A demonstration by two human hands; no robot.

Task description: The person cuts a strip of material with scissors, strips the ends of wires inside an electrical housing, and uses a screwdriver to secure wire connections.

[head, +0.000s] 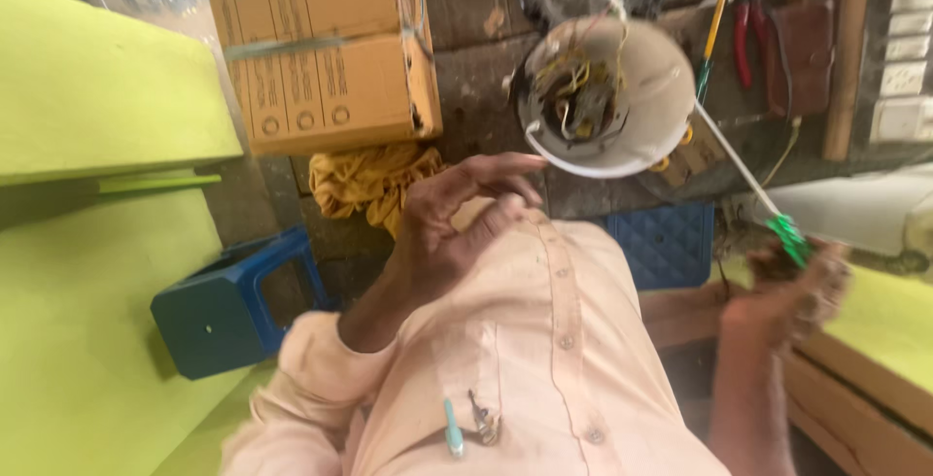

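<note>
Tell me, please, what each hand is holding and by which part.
The right hand grips a green-handled screwdriver by its handle. The left hand holds nothing; its fingers curl beside the white round housing.

Soft daylight, heavy motion blur, wide-angle bend at the edges.

Even, diffuse light fills the view and casts only faint shadows; the lime-green wall [87,78] glows flat and bright, and the white surface [855,209] at the right edge is washed out with mild glare. The dark floor [476,78] stays dim. Blur smears the right hand [792,287], its green-handled screwdriver [743,170] and the white round housing [607,97]; the left hand [457,219] is soft too. The cardboard box [326,49] leans and curves from lens distortion.
</note>
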